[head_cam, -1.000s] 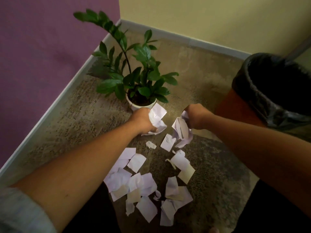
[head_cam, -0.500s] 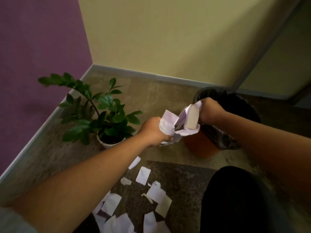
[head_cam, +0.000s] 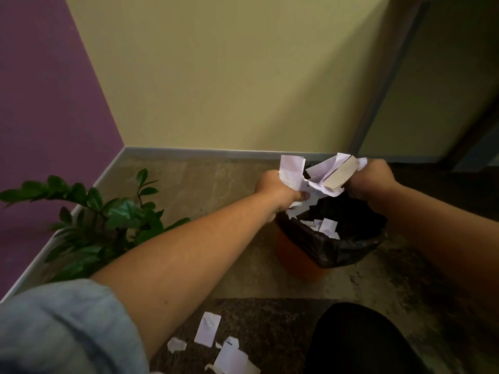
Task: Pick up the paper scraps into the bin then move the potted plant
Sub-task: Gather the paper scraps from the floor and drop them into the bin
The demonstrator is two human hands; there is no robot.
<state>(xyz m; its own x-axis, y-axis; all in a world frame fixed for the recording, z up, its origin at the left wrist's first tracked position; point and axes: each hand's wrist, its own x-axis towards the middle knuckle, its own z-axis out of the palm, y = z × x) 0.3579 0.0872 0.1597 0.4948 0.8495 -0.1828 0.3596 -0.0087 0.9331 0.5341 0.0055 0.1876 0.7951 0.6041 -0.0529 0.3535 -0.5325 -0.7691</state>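
Observation:
My left hand [head_cam: 278, 188] and my right hand [head_cam: 371, 179] are side by side over the bin [head_cam: 305, 265], an orange bin lined with a black bag. Both hands clutch bunches of white paper scraps [head_cam: 321, 175]. Some scraps [head_cam: 324, 225] lie or fall inside the bag below the hands. More paper scraps [head_cam: 208, 329] lie on the dark mat at the bottom of the view. The potted plant [head_cam: 108, 220], dark green and leafy, stands at the left by the purple wall; my left arm hides its pot.
The floor corner meets a purple wall on the left and a yellow wall [head_cam: 229, 76] behind. A dark door frame [head_cam: 391, 76] runs down at the right. My dark-clad knee [head_cam: 361, 344] fills the lower right. A dark mat [head_cam: 270, 319] lies in front.
Both hands rose from the floor pile with scraps and travelled right to the bin. They now hover over its opening, and some scraps lie in the bag.

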